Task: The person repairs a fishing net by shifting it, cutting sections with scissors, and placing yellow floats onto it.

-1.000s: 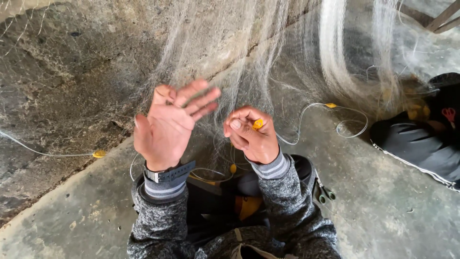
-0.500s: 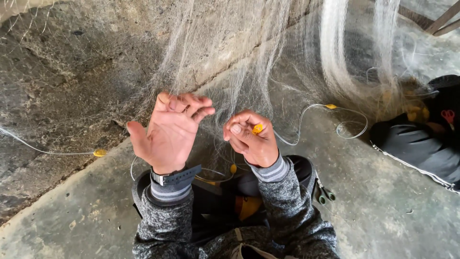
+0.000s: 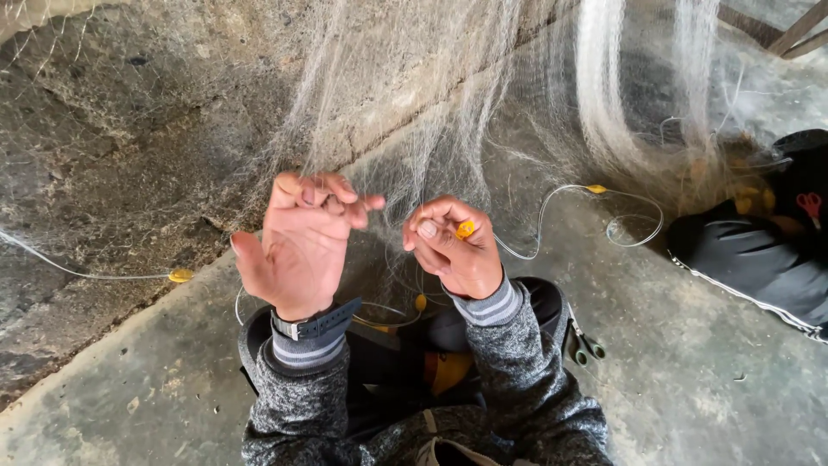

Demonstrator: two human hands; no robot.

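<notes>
Pinching a small yellow float [image 3: 466,229], the right hand [image 3: 455,252] works; left hand [image 3: 302,237] at nine o'clock gathers fishing net [image 3: 414,112], mostly unhandled.

From my remote seat I see a rough grey concrete floor [image 3: 690,397] below and to the right of the hands, scuffed and speckled with small debris. Above and to their left rises a coarse, cracked stone wall [image 3: 112,147], darker and mottled, meeting the floor along a diagonal seam. Far up at the right, thin wooden slats [image 3: 776,30] cross the corner. Soft, even daylight falls over everything, with no hard shadows.
</notes>
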